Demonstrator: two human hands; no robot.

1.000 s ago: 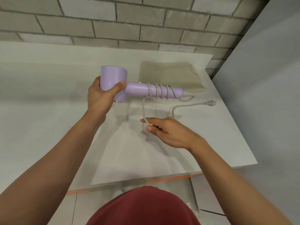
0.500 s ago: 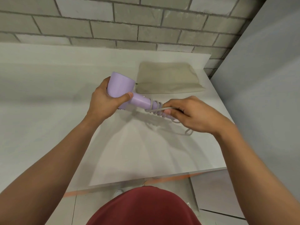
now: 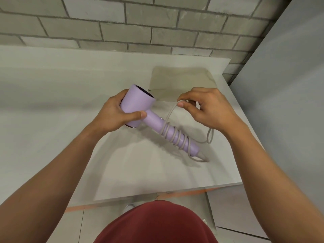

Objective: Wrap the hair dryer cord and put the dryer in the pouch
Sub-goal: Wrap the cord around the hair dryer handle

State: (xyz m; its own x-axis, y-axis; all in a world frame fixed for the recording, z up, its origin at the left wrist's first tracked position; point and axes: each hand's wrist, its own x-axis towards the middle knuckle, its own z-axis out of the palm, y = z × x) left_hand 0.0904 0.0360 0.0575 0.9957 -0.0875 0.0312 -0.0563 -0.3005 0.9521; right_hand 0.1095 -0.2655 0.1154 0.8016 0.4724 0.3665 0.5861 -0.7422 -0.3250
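Gripping the dryer [image 3: 138, 104] by its barrel, the left hand [image 3: 114, 114] holds it over the desk [image 3: 52, 102], handle slanting toward the near right edge, cord [image 3: 169, 113] coiled round it. The right hand [image 3: 208, 109] pinches the free cord in its fingers [image 3: 181, 104] just beyond the handle's top, toward the pouch [image 3: 182, 79] at the far right corner; the next loop, I'd judge, lands on that bare stretch.

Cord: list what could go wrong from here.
1. The cord coils sit spaced on the handle; slack from the right hand may let them slip off its end.
2. The left hand grips only the dryer barrel; a hard pull could twist it.
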